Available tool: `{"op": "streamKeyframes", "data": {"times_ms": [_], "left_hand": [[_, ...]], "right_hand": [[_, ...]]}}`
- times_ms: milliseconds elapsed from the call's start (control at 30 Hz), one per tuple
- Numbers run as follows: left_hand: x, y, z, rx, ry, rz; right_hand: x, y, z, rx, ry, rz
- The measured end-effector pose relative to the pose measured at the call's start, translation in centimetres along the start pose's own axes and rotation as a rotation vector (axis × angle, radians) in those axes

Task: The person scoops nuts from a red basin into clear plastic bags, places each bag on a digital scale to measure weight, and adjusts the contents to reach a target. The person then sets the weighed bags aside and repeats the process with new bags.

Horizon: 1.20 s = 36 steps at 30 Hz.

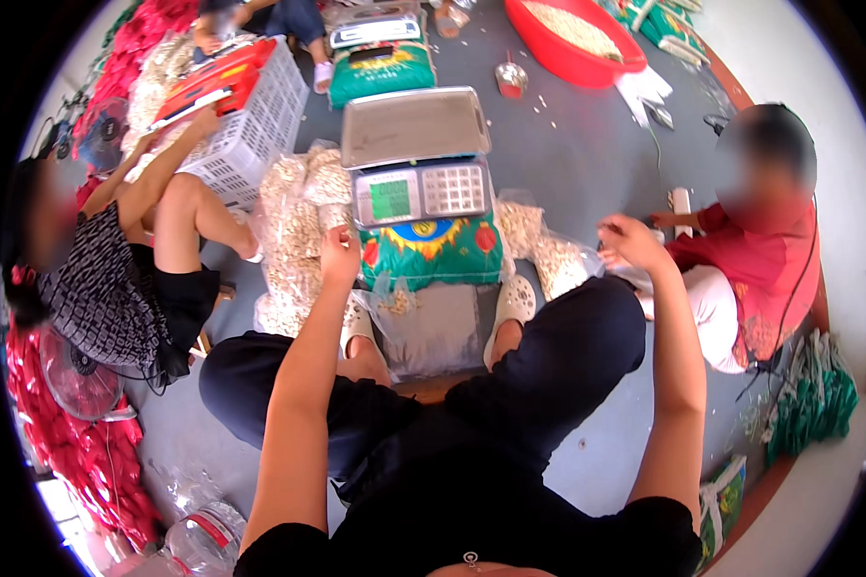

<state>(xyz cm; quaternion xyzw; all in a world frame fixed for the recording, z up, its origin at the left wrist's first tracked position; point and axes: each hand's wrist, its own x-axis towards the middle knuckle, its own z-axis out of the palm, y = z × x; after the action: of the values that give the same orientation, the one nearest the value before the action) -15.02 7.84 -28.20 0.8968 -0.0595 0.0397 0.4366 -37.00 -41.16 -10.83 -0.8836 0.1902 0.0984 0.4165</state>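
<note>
In front of me a digital weighing scale (418,191) with a steel pan (415,126) and a lit green display rests on a green printed sack (433,252). My left hand (340,254) is raised just left of the scale's lower edge, fingers bent, beside clear bags of pale seeds or nuts (292,231). Out to the right, my right hand (629,241) hangs above my knee with its fingers curled. Filled clear bags (557,263) lie nearest to it. Whether either hand holds anything small is unclear. A clear plastic bag with a few pieces (397,299) lies between my feet.
A person in red (758,267) sits close on the right; another person (108,281) sits left, reaching over a white plastic crate (260,122). Farther off are a red basin (574,68) of pale pieces and a metal scoop (511,78). A fan (79,371) stands left.
</note>
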Motion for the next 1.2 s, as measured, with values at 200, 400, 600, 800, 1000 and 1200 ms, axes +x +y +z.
{"op": "streamKeyframes", "data": {"times_ms": [200, 400, 600, 800, 1000, 1200], "left_hand": [[-2.8, 7.2, 0.6, -0.21, 0.012, 0.195], [-5.9, 14.1, 1.1, -0.189, -0.193, 0.374], [-5.9, 15.4, 3.6, -0.033, -0.311, 0.542], [-5.4, 15.7, 6.0, -0.037, -0.373, 0.446], [-5.2, 16.0, 7.1, -0.046, -0.397, 0.512], [-4.9, 17.1, 7.7, -0.07, -0.388, 0.56]], "right_hand": [[1.5, 2.9, 4.5, -0.244, 0.147, -0.062], [3.0, 7.7, 8.7, -0.76, 0.315, -0.1], [8.2, 10.7, 12.0, -1.032, 0.056, 0.205], [12.5, 12.3, 12.7, -0.92, -0.018, 0.285], [13.4, 17.3, 13.8, -0.541, 0.024, 0.365], [7.2, 18.1, 10.2, -0.311, -0.021, 0.29]]}}
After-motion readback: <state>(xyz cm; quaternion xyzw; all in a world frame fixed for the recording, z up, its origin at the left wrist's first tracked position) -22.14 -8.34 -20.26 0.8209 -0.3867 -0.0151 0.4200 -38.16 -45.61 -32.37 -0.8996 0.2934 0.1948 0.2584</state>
